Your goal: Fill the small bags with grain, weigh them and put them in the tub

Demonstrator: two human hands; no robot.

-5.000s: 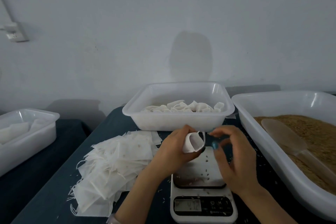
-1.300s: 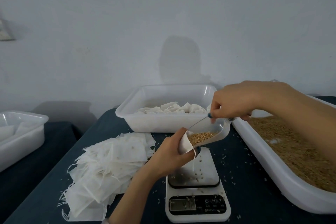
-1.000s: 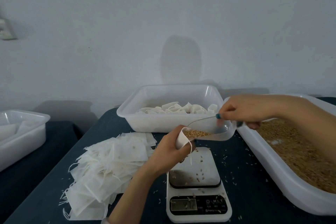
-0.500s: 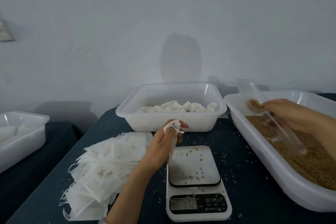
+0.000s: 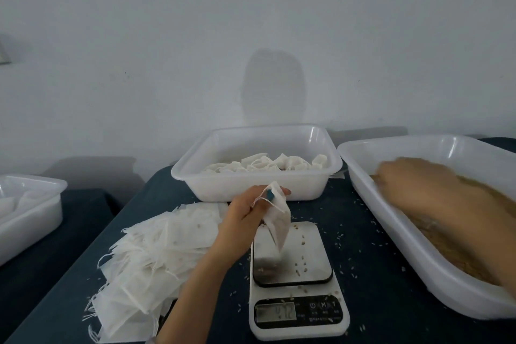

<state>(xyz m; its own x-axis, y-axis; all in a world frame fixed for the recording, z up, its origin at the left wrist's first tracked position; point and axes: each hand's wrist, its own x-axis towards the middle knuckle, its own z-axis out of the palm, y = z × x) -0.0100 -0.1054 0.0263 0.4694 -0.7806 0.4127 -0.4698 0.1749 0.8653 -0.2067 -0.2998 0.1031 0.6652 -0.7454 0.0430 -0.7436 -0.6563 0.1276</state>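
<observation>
Left hand [image 5: 243, 220] is pinching bag [image 5: 276, 223] by its top, fingers curled, hanging it low over scale [image 5: 298, 327], ready to set down for weighing; right hand [image 5: 413, 184] is sitting blurred in grain tray [image 5: 391, 232], grip can't tell; tub [image 5: 251, 184] is standing just behind scale for drop-off

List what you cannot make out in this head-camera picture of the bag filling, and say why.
Right hand, head view: motion blur hides whether it holds anything.
Scale display, head view: digits too faint to read.
Side tub, head view: cut off by the left edge.
Bag in the left hand, head view: its fabric hides the grain level.
</observation>
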